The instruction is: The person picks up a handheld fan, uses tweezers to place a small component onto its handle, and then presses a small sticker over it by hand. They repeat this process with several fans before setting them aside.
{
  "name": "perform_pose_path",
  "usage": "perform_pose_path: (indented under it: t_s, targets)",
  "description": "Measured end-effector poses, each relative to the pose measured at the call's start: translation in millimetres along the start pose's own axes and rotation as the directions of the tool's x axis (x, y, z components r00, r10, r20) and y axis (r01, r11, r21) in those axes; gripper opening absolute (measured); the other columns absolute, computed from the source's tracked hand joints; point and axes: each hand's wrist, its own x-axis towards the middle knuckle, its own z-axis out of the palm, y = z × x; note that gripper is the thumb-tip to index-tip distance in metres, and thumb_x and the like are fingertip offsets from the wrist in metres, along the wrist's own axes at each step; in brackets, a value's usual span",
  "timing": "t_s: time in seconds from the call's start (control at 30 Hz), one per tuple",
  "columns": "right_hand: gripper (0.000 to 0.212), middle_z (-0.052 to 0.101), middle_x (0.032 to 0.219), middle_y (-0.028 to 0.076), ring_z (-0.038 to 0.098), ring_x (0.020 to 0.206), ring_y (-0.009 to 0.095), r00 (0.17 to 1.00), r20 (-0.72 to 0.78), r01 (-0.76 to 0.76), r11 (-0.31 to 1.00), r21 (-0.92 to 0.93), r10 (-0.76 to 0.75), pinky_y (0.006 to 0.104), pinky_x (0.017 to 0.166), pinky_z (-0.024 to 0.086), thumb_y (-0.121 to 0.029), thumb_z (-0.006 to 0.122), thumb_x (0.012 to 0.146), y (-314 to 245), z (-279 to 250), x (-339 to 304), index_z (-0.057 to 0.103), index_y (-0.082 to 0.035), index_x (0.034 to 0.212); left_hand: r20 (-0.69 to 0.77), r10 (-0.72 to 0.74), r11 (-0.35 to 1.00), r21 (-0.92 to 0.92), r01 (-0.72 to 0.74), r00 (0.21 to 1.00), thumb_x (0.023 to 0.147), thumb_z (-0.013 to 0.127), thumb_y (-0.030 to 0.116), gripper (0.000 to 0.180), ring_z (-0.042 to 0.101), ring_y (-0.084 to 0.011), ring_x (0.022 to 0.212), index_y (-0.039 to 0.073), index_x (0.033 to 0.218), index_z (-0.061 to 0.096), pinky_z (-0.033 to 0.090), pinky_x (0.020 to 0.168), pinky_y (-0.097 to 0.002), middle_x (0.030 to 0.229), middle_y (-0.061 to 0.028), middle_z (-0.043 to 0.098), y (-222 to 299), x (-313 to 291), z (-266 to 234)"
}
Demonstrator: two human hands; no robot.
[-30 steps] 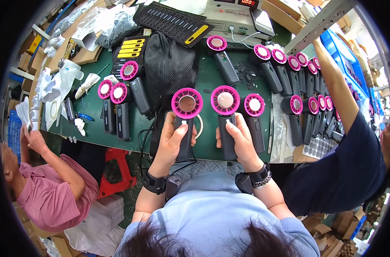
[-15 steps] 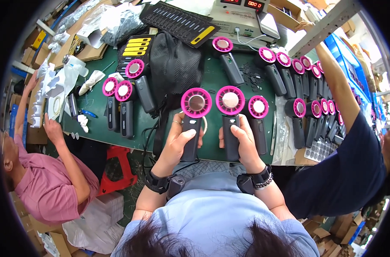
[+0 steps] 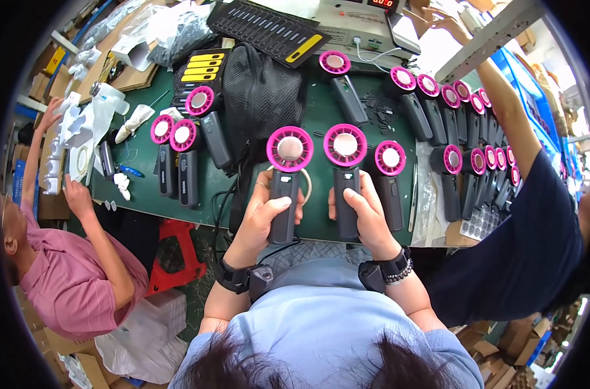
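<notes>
My left hand (image 3: 264,211) is closed around the dark handle of a handheld fan (image 3: 283,201) with a round pink head, its thumb lying across the front below a small lit display. A matching fan (image 3: 347,204) is gripped in my right hand (image 3: 367,211), thumb on the handle's front under its display. Both fans stand side by side, heads away from me, over the table's near edge. Just right of my right hand lies another pink-headed fan (image 3: 390,188). Part of a pale loop (image 3: 306,188) shows beside my left hand's fan.
Several more fans lie left (image 3: 188,175) and in rows at right (image 3: 451,181) on the green table (image 3: 334,233). Behind are a black mesh bag (image 3: 262,97) and a power supply (image 3: 353,29). A person in pink (image 3: 81,279) sits left; a dark-sleeved person (image 3: 515,253) reaches in from the right.
Both held fans have shifted slightly left and away from me. The left fan's head centre looks brighter now. My grip on both is the same.
</notes>
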Motion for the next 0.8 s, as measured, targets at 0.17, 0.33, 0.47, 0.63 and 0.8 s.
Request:
perform_pose_path:
  t_s: [0.17, 0.33, 0.47, 0.63, 0.8]
  targets:
    - [0.030, 0.058, 0.092, 0.010, 0.059, 0.072, 0.015, 1.000, 0.015, -0.014, 1.000, 0.017, 0.014, 0.0279, 0.068, 0.049, -0.014, 0.052, 0.093, -6.9, 5.1, -1.2, 0.042, -0.003, 0.119, -0.066, 0.016, 0.995, 0.101, -0.010, 0.998, 0.084, 0.064, 0.012, 0.054, 0.061, -0.0146, 0.079, 0.002, 0.126, 0.033, 0.053, 0.069, -0.0297, 0.101, -0.0112, 0.057, 7.3, -7.1, 1.4]
    - [0.046, 0.058, 0.091, 0.006, 0.059, 0.072, 0.013, 1.000, -0.015, -0.009, 0.982, -0.191, 0.006, 0.0257, 0.064, 0.048, 0.000, 0.065, 0.082, -14.0, 9.4, -6.5, 0.044, -0.001, 0.123, -0.113, 0.185, 0.919, 0.372, -0.131, 0.976, 0.077, 0.076, 0.009, 0.065, 0.057, -0.0156, 0.096, 0.003, 0.127, 0.035, 0.050, 0.082, -0.0318, 0.112, -0.0096, 0.053, 6.7, -12.0, 3.5]
    - [0.053, 0.059, 0.093, 0.005, 0.059, 0.074, 0.010, 0.999, 0.043, -0.012, 0.945, -0.327, 0.028, 0.0242, 0.065, 0.048, 0.002, 0.069, 0.078, -11.5, 5.8, -1.9, 0.044, -0.001, 0.125, -0.148, 0.246, 0.858, 0.494, -0.143, 0.958, 0.075, 0.077, 0.011, 0.068, 0.054, -0.0202, 0.108, 0.002, 0.128, 0.036, 0.044, 0.093, -0.0333, 0.115, -0.0118, 0.052, 5.8, -23.1, -9.0]
    - [0.056, 0.059, 0.095, 0.004, 0.059, 0.081, 0.009, 0.996, 0.085, 0.020, 0.871, -0.491, 0.025, 0.0226, 0.069, 0.048, 0.000, 0.071, 0.076, -24.6, 21.8, 10.3, 0.045, 0.000, 0.126, -0.193, 0.352, 0.751, 0.642, -0.153, 0.916, 0.072, 0.076, 0.014, 0.067, 0.058, -0.0232, 0.107, 0.000, 0.126, 0.039, 0.045, 0.092, -0.0344, 0.114, -0.0164, 0.056, 17.9, -36.9, -30.3]
    - [0.057, 0.059, 0.099, 0.004, 0.058, 0.088, 0.010, 0.982, 0.187, 0.127, 0.713, -0.689, 0.006, 0.0226, 0.075, 0.048, -0.002, 0.069, 0.074, -38.0, 36.5, 29.4, 0.047, 0.002, 0.126, -0.298, 0.434, 0.622, 0.782, -0.043, 0.850, 0.071, 0.074, 0.016, 0.062, 0.062, -0.0256, 0.100, -0.003, 0.122, 0.044, 0.049, 0.087, -0.0362, 0.110, -0.0186, 0.061, 61.2, -51.6, -61.7]
